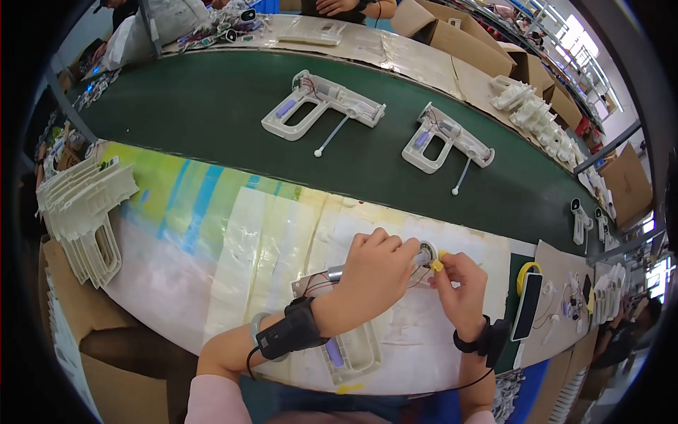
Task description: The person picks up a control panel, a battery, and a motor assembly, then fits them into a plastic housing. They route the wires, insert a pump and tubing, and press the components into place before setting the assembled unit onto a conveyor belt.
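A half-open white plastic housing (366, 346) with a handle loop lies on the bench in front of me. In its loop sits a purple cylindrical cell (334, 352), and a silver motor (335, 273) with red and dark wires shows beside my wrist. My left hand (378, 272) reaches across the housing, its fingers closed around the round end (426, 253); the palm side is hidden. At that same end my right hand (460, 291) pinches a small yellow piece of tape (437, 265) between thumb and fingers.
Two similar open housings (296, 124) (424, 152) with white-tipped rods lie on the green belt (212, 92). Stacked white shells (88, 205) stand at the left. A phone (526, 307) and yellow tape roll (527, 277) lie at right. Across the belt, a person's hand (337, 6) shows near cardboard boxes (459, 46).
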Tool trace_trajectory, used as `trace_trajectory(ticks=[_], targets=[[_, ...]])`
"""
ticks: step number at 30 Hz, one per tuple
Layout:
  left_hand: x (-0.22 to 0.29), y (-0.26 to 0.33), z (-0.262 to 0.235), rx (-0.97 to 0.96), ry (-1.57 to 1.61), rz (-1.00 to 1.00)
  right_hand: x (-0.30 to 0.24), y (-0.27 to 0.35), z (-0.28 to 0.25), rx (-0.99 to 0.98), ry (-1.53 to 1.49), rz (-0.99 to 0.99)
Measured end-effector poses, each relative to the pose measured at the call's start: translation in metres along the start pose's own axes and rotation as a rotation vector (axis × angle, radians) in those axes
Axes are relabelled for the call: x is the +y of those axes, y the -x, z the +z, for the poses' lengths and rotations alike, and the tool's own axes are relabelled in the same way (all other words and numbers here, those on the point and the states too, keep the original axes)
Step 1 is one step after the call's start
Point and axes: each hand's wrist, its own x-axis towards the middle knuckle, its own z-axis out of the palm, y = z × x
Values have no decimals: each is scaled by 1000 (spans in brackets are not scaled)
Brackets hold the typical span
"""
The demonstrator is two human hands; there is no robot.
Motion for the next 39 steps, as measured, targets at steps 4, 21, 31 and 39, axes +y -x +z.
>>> trace_trajectory(ticks=[4, 21, 31, 39], targets=[[-6, 3, 3, 15, -123, -1, -2, -7, 3, -50, 80, -19], [-13, 9, 1, -134, -238, -29, 2, -23, 4, -95, 92, -77], [-14, 13, -4, -136, -212, -14, -16, -32, -1, -185, 21, 165], [-16, 12, -7, -115, -135, -35, -14, -27, 3, -241, 59, 93]])
